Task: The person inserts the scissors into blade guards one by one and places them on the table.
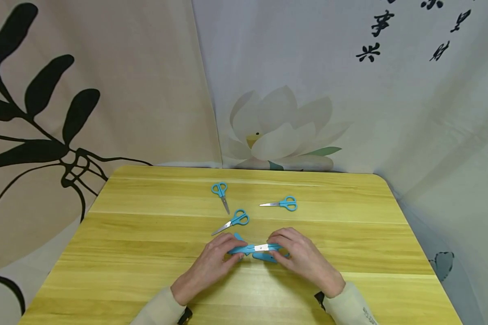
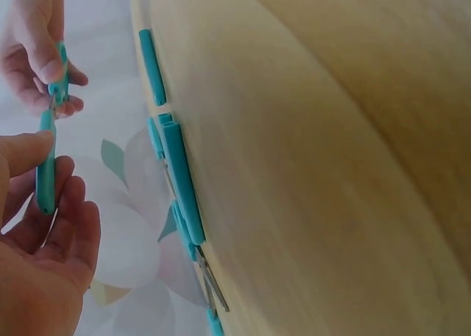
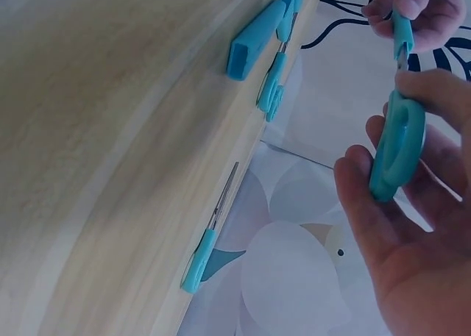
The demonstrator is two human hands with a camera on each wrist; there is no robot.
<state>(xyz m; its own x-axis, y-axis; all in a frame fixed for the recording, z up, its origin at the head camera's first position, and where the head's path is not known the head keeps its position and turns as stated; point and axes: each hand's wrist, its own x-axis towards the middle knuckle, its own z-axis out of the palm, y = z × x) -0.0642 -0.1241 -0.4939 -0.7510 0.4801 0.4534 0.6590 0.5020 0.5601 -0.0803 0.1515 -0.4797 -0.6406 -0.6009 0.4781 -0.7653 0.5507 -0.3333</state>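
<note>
— What is hard to make out from above?

— My fingers are covering most of the blue scissors (image 1: 255, 249) I am holding just above the surface (image 1: 146, 253), so only a pale patch at the middle and bits of blue are showing. Whether the blades are bare or capped, I cannot tell from there.

— And your hands?

— My left hand (image 1: 217, 255) is pinching one end with curled fingers, and my right hand (image 1: 297, 253) is curling round the other end. The held scissors are hanging nearer to me than the three loose scissors: one pair (image 1: 232, 221) lying just beyond my left hand, another (image 1: 221, 193) farther back, a third (image 1: 282, 204) beyond my right hand.

— Are the wrist cameras adding anything?

— The right wrist view is showing a ring handle (image 3: 398, 148) sitting against my right fingers. The left wrist view is showing a slim blue piece (image 2: 45, 173) under my left thumb, and a blue sleeve (image 2: 183, 183) lying on the surface, cut off in part.
</note>
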